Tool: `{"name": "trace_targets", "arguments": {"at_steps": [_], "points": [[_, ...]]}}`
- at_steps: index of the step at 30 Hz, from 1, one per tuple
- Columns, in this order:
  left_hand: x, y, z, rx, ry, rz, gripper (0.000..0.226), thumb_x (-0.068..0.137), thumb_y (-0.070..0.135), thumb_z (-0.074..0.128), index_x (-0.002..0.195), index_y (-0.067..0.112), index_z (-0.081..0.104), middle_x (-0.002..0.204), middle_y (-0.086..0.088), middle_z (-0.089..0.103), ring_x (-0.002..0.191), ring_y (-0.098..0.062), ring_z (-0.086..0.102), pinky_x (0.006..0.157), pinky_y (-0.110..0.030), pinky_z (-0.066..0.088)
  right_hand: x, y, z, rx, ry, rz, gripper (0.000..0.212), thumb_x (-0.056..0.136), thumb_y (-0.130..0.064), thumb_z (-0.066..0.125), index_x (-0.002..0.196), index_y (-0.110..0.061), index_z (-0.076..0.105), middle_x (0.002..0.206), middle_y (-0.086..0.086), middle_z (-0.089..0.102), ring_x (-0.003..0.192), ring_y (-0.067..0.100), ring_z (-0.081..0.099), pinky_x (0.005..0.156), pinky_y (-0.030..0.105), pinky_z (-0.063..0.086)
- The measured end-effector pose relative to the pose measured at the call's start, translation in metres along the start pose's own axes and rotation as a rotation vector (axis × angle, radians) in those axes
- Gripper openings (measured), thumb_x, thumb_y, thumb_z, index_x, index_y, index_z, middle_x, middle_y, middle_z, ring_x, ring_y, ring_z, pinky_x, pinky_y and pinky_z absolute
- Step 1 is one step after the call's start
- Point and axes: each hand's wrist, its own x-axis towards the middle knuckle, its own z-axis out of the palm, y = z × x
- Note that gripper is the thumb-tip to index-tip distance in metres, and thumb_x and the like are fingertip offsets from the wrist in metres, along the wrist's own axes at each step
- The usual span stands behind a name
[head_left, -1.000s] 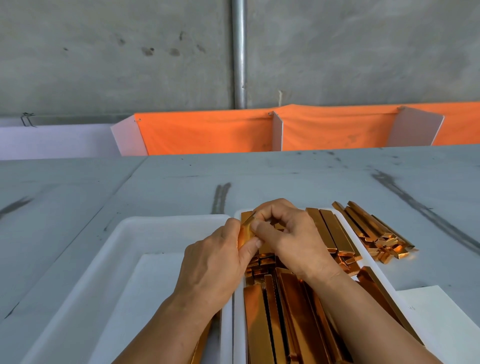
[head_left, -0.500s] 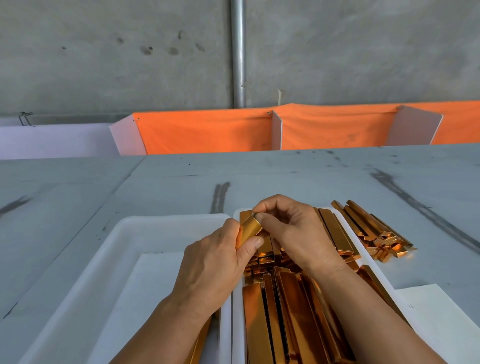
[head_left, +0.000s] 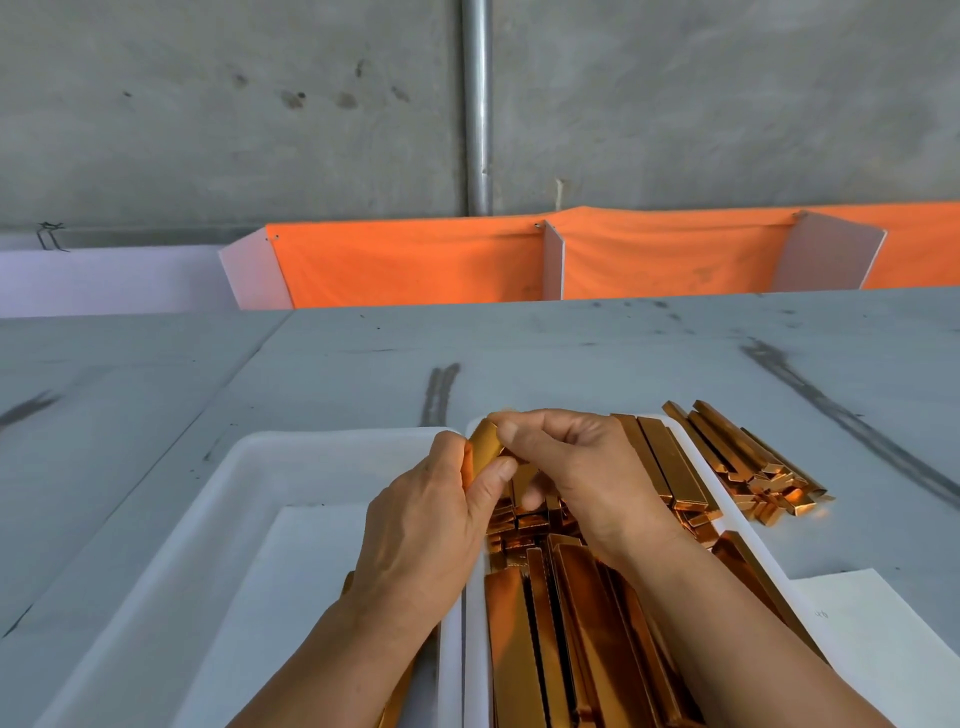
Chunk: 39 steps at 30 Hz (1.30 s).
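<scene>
Both hands pinching gold strip (head_left: 483, 451), left hand (head_left: 421, 540), right hand (head_left: 576, 467).

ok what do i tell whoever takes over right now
Left hand and right hand both pinch one shiny copper-gold foil strip above the far end of the right white plastic tray.
That tray is packed with similar strips; a pile, possibly done, lies on the grey table beside it.
Left white plastic tray holds a white sheet.
Remaining: this strip, probably then the rest.

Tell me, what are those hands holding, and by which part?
Both hold one shiny gold folded piece: the left hand grips its lower part, the right hand pinches its upper end.
</scene>
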Motion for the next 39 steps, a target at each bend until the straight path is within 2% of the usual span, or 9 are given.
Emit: {"name": "trace_targets", "arguments": {"at_steps": [4,10,14,17,20,23,31,36,39], "points": [[-0.001,0.001,0.000,-0.019,0.004,-0.013,0.059,0.076,0.075,0.010,0.096,0.027,0.038,0.064,0.008,0.048,0.056,-0.007,0.053,0.049,-0.019,0.038,0.001,0.003,0.004,-0.033,0.043,-0.036,0.007,0.090,-0.022,0.071,0.089,-0.023,0.078,0.070,0.000,0.074,0.047,0.011,0.056,0.054,0.020,0.051],[0.000,0.003,0.001,0.009,-0.030,-0.021,0.058,0.072,0.077,0.011,0.095,0.029,0.034,0.064,0.011,0.044,0.053,-0.005,0.047,0.048,-0.015,0.028,0.002,0.006,0.005,-0.062,0.084,-0.048,0.011,0.090,-0.022,0.070,0.088,-0.014,0.078,0.078,0.003,0.076,0.050,0.012,0.057,0.055,0.020,0.052],[0.001,0.002,0.001,-0.009,-0.029,-0.028,0.058,0.073,0.076,0.011,0.099,0.030,0.035,0.066,0.012,0.045,0.057,-0.006,0.050,0.050,-0.015,0.031,-0.001,0.003,0.003,-0.021,0.049,-0.058,0.020,0.097,-0.029,0.059,0.100,-0.021,0.077,0.072,0.007,0.071,0.054,0.015,0.058,0.059,0.024,0.052],[0.001,0.002,0.002,-0.018,-0.028,-0.003,0.058,0.073,0.077,0.009,0.100,0.032,0.034,0.067,0.013,0.045,0.060,-0.004,0.052,0.052,-0.014,0.032,0.001,-0.001,-0.002,0.098,0.135,-0.013,0.024,0.102,-0.028,0.051,0.108,-0.027,0.074,0.067,0.009,0.064,0.050,0.016,0.058,0.051,0.020,0.050],[0.000,0.002,0.003,0.003,-0.042,0.024,0.056,0.073,0.077,0.008,0.100,0.034,0.031,0.067,0.014,0.044,0.060,-0.002,0.050,0.051,-0.011,0.028,0.005,-0.001,-0.006,0.186,0.156,0.138,0.024,0.103,-0.021,0.049,0.107,-0.018,0.072,0.069,0.007,0.064,0.048,0.015,0.057,0.046,0.020,0.049],[0.001,0.001,0.002,0.017,-0.059,0.026,0.057,0.074,0.077,0.010,0.101,0.033,0.033,0.067,0.014,0.044,0.059,-0.002,0.049,0.049,-0.010,0.027,0.006,-0.001,-0.005,0.304,0.017,0.249,0.025,0.101,-0.018,0.055,0.109,0.000,0.069,0.071,0.010,0.068,0.049,0.012,0.055,0.042,0.018,0.047],[0.000,0.003,0.000,0.025,-0.083,0.056,0.047,0.080,0.074,0.017,0.094,0.031,0.029,0.065,0.015,0.039,0.055,-0.001,0.045,0.049,-0.011,0.026,0.006,0.001,-0.006,0.260,-0.059,0.200,0.040,0.091,-0.032,0.066,0.103,0.006,0.068,0.069,0.013,0.065,0.047,0.014,0.049,0.046,0.017,0.046],[0.000,0.004,-0.002,0.048,-0.090,0.066,0.052,0.076,0.077,0.010,0.092,0.031,0.029,0.065,0.013,0.040,0.057,-0.002,0.046,0.049,-0.012,0.026,0.006,0.001,-0.006,0.201,-0.049,0.162,0.032,0.077,-0.033,0.074,0.093,-0.005,0.072,0.067,0.012,0.065,0.047,0.016,0.050,0.048,0.020,0.046],[-0.001,0.004,-0.002,0.040,-0.084,0.076,0.048,0.078,0.077,0.013,0.086,0.031,0.027,0.062,0.011,0.039,0.054,-0.003,0.045,0.048,-0.013,0.026,0.008,0.003,-0.006,0.153,-0.002,0.125,0.013,0.086,-0.023,0.073,0.087,-0.010,0.071,0.067,0.015,0.065,0.044,0.016,0.049,0.046,0.022,0.045]]}}
